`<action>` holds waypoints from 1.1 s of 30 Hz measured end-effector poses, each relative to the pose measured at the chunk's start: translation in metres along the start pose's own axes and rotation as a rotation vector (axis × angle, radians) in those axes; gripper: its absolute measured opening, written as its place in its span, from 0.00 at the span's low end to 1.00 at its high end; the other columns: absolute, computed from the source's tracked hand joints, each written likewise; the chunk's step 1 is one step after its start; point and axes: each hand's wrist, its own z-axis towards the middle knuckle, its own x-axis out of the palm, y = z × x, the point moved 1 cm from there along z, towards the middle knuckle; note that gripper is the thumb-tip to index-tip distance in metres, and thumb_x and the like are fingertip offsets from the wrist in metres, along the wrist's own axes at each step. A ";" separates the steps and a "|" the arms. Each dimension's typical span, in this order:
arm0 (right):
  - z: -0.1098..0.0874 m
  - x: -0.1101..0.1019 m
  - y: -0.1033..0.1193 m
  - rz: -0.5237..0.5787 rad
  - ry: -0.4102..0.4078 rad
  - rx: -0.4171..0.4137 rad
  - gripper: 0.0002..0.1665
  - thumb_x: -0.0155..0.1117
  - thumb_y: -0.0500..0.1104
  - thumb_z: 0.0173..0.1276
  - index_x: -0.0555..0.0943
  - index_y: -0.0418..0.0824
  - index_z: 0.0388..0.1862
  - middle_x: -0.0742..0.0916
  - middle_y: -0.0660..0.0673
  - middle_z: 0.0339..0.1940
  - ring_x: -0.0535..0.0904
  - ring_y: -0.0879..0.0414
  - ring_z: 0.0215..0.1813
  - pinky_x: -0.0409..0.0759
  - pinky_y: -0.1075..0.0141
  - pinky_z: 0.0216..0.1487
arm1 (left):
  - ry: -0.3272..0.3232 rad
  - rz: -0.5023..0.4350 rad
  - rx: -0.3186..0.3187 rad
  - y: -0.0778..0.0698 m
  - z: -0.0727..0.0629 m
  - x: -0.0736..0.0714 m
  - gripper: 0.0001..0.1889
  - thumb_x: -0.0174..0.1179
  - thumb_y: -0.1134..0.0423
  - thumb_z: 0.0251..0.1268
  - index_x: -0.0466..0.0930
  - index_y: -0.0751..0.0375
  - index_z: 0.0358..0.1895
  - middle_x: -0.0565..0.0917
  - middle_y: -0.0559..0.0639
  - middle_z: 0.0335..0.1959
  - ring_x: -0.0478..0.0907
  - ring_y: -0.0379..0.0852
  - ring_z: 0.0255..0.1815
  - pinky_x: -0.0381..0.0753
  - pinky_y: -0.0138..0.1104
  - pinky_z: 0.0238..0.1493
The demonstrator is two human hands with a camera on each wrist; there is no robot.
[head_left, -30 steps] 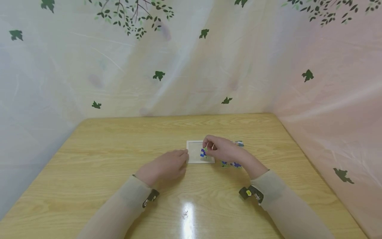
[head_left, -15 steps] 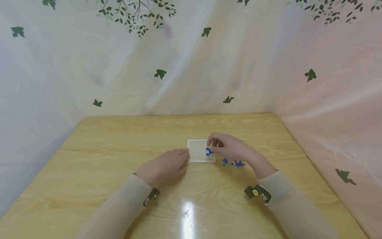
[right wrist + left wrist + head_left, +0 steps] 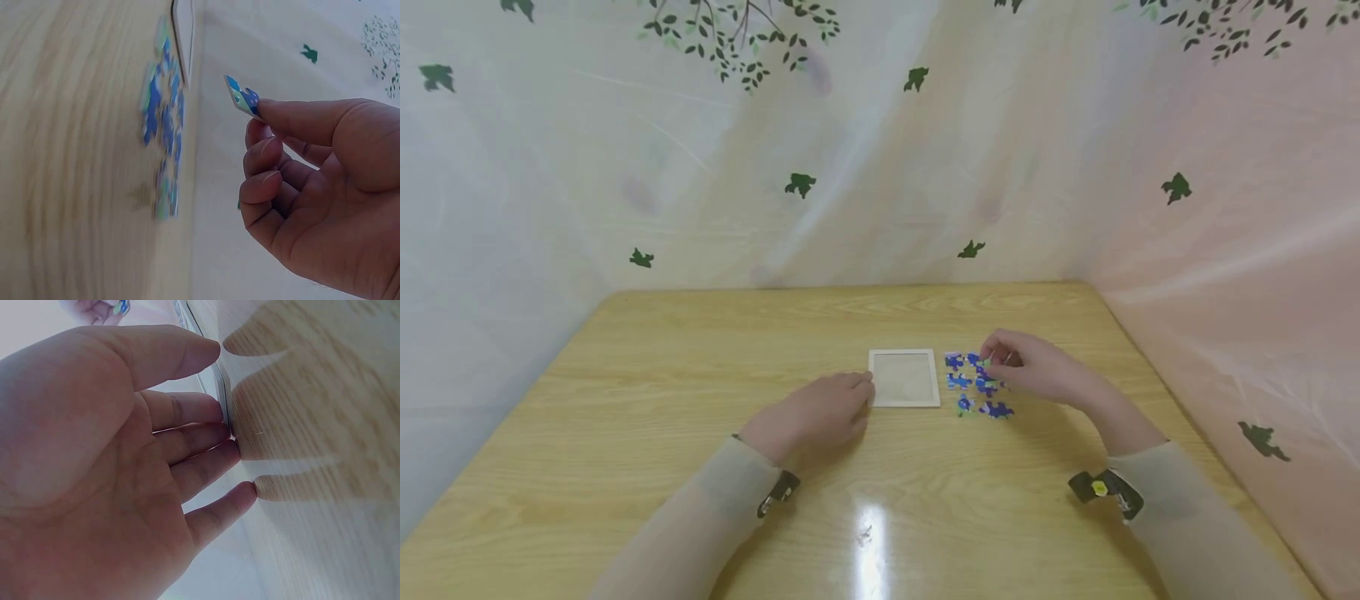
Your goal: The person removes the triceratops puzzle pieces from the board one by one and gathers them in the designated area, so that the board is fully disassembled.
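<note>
My right hand point(image 3: 1037, 367) pinches a small blue and green jigsaw piece point(image 3: 242, 99) between thumb and forefinger, its other fingers curled. It is raised above the right side of a group of loose jigsaw pieces point(image 3: 958, 381), partly covering them in the head view. A white square puzzle frame point(image 3: 937, 383) lies flat just left of those pieces. At the frame's left edge rests my left hand point(image 3: 820, 412), with relaxed fingers and fingertips on the table; the left wrist view shows nothing held in its palm.
The wooden table point(image 3: 700, 350) is flat and glossy, with a bright reflection near the front. A pale curtain point(image 3: 850, 150) printed with leaves and birds hangs behind it and along the sides. Each wrist wears a small dark camera.
My right hand has moved right, from over the puzzle frame to over the loose pieces, still pinching the jigsaw piece. More of the loose pieces show now. My left hand stays put.
</note>
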 end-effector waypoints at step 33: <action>-0.027 -0.014 -0.052 -0.031 0.140 0.043 0.05 0.75 0.38 0.76 0.87 0.42 0.47 0.85 0.50 0.38 0.80 0.53 0.44 0.82 0.60 0.49 | 0.005 -0.001 0.004 0.001 0.002 0.000 0.16 0.48 0.62 0.90 0.77 0.67 0.66 0.70 0.65 0.83 0.67 0.63 0.84 0.65 0.52 0.87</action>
